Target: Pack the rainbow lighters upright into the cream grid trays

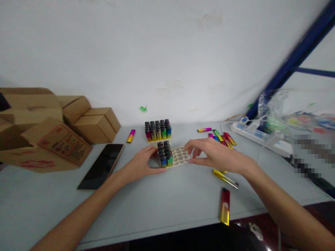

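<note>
A pale tray point(180, 156) with rows of round-edged pockets lies on the table, turned a little. Upright lighters point(164, 155) with black tops fill its left part; the pockets to the right are bare. My left hand point(138, 164) grips the tray's left end, thumb along the front edge and fingers behind. At the other end, my right hand point(211, 153) has curled fingertips and thumb against the tray's right edge. Behind stands a second tray packed with lighters point(158, 130) in rows of pink, yellow, green and blue.
Loose lighters point(227, 139) lie to the right, with a yellow lighter point(225, 178) and a red-yellow lighter point(225, 206) nearer the front edge. One lighter point(131, 136) lies back left. A phone point(102, 167), cardboard boxes point(60, 139) and a power strip point(261, 139) flank the work area.
</note>
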Tool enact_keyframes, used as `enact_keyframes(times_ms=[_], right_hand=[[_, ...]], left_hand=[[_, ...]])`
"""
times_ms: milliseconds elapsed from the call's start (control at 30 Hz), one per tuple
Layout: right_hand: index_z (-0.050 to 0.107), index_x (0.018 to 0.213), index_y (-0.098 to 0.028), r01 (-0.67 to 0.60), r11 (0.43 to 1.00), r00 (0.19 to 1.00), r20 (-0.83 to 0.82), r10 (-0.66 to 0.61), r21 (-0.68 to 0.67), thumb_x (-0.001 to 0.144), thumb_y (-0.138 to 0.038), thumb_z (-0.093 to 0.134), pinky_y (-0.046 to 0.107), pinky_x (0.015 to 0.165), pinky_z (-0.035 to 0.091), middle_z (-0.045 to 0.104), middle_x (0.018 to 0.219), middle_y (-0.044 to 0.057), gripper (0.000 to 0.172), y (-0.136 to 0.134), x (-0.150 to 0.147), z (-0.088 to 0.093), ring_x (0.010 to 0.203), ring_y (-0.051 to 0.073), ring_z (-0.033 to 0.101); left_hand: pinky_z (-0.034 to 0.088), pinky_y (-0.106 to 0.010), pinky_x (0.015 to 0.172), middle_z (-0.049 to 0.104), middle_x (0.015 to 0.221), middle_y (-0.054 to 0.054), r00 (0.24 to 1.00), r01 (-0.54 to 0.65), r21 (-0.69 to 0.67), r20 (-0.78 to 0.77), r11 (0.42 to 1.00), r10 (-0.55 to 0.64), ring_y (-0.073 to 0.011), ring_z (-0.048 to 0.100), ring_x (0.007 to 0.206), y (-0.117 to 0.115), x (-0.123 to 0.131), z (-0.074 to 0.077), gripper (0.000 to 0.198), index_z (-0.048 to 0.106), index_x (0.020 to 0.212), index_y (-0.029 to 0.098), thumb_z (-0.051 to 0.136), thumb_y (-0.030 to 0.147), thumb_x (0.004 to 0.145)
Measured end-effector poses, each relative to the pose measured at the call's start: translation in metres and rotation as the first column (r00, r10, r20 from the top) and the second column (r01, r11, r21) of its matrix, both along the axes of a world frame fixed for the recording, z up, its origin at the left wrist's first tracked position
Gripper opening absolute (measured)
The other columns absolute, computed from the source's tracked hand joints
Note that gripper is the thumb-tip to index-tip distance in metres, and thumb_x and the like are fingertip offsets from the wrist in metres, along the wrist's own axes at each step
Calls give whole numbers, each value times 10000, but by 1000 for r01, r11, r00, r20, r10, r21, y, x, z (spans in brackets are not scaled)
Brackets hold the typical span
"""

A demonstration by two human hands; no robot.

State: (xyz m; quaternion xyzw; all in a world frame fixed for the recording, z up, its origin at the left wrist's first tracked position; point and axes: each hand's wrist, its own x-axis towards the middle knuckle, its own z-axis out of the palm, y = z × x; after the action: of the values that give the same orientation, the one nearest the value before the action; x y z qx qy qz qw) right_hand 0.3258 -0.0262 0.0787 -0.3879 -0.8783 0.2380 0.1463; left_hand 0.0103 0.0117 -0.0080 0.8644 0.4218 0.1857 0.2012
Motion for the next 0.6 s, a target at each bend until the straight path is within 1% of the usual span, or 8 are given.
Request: enact_keyframes(times_ms=[33,67,133,233,300,367,433,600], right_hand=[[679,1176,-201,8,999,1000,20,-9,34,1000,-213,674,329,873,594,748,1084,66,176,-11,9,6,914,194,732],[689,1218,-214,12,998,1000,27,-14,54,1004,-166,628,347,939,586,748,1127,71,227,-24,18,10,984,206,734],[696,1291,-241,-9,1000,1000,21,8,29,987,-86,563,354,1051,556,732,1268,85,367,-54,35,13,1148,222,718],[691,1369,-296,-1,998,1000,30,3,-71,986,-70,546,320,1148,510,651,1471,66,468,-97,56,6,1332,213,656],[675,1400,-325,12,991,999,54,-5,-133,1007,-79,542,309,1184,479,614,1524,43,481,-116,67,-4,1399,197,607],[651,1435,-338,30,988,996,82,-17,-150,1021,-78,536,333,1223,441,602,1538,34,502,-126,74,-15,1446,199,558],[646,1444,-333,43,987,994,105,-27,-154,1035,-81,535,363,1227,434,635,1493,38,493,-128,76,-24,1442,210,549],[761,1241,-283,75,992,994,86,-66,-100,1097,-287,565,421,1145,498,744,1206,73,243,-114,65,-37,1239,253,670]], left_hand=[[553,-400,864,676,1000,-73,1000,-9,0,-7,1000,9,-289,656,919,1,0,0,512,657,990,193,821,630,780],[553,-404,865,676,995,-73,1000,-17,0,-17,1000,17,-292,658,918,1,0,1,525,657,984,193,813,650,777],[555,-404,855,683,1012,-76,1000,-17,-3,-26,1000,16,-294,663,923,2,1,2,542,658,998,196,800,668,774],[564,-407,840,694,1005,-71,1000,-16,-7,-22,1000,16,-292,667,911,3,2,4,533,659,993,209,788,676,773],[572,-421,834,708,1017,-81,999,-27,-13,-27,1000,27,-301,676,909,2,3,6,531,663,986,211,785,678,765],[578,-435,845,722,1051,-97,999,-41,-17,-31,999,41,-317,689,931,2,3,7,546,673,1006,210,789,678,751],[580,-431,849,727,1056,-101,998,-47,-17,-32,999,46,-328,697,954,3,3,7,544,674,1005,216,793,677,743],[565,-372,799,709,993,-60,999,-22,19,-32,1000,22,-287,682,890,5,0,3,511,648,962,227,799,674,765]])
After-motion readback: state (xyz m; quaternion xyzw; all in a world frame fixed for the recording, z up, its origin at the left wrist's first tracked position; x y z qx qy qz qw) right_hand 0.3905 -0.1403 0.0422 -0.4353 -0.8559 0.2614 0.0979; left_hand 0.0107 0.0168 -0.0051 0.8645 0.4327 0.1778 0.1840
